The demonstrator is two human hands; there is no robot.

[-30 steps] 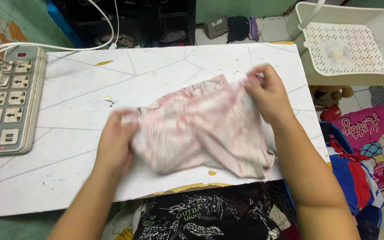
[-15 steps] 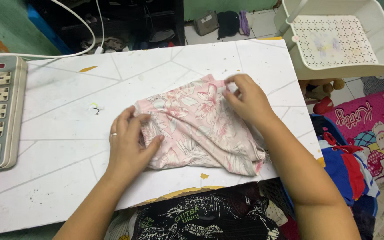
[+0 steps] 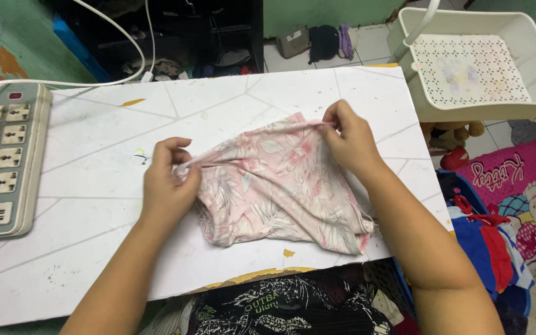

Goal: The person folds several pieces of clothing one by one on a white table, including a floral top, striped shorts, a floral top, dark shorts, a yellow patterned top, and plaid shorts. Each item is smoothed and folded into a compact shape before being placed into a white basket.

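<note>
My two hands, left [image 3: 167, 180] and right [image 3: 350, 138], each pinch the top edge of one pink floral garment [image 3: 280, 186] stretched between them on the worktop [image 3: 94, 205].

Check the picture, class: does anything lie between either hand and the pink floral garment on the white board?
Nothing visible does. The left hand and right hand each pinch the top edge of the pink floral garment directly, on the white board.

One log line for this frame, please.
left hand: pinching garment edge | right hand: pinching same edge | pink floral garment: edge stretched taut, rest on white board | power strip: board's left
</note>
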